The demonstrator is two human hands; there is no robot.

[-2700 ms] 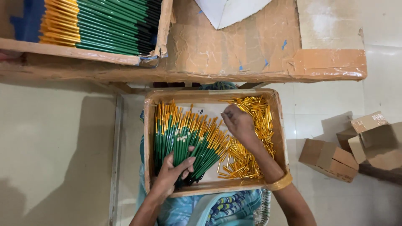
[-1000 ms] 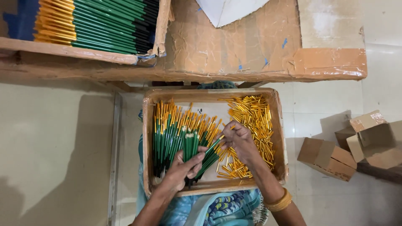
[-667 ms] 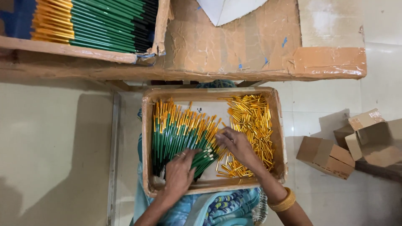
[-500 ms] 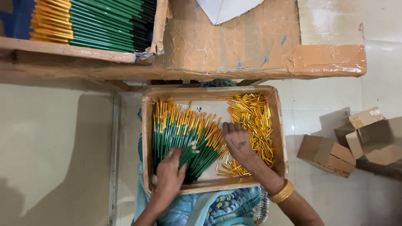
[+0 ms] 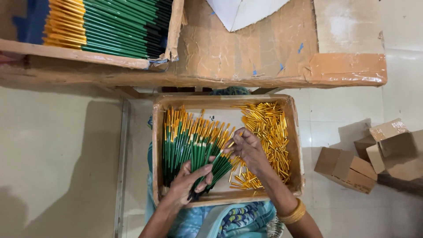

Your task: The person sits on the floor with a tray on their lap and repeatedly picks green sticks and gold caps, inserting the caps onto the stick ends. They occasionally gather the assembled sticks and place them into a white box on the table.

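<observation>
My left hand (image 5: 187, 183) clamps the green sticks (image 5: 189, 147) fanned ahead so my right hand (image 5: 246, 147) pinches one gold-capped tip.

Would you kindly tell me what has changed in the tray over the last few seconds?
The right hand came down from the gold caps to the tips of the green sticks, pinching at one tip. The left hand slid up slightly and now grips the lower ends of the fanned bunch. The cardboard tray, the upper box of sticks and the small cartons stayed put.
</observation>
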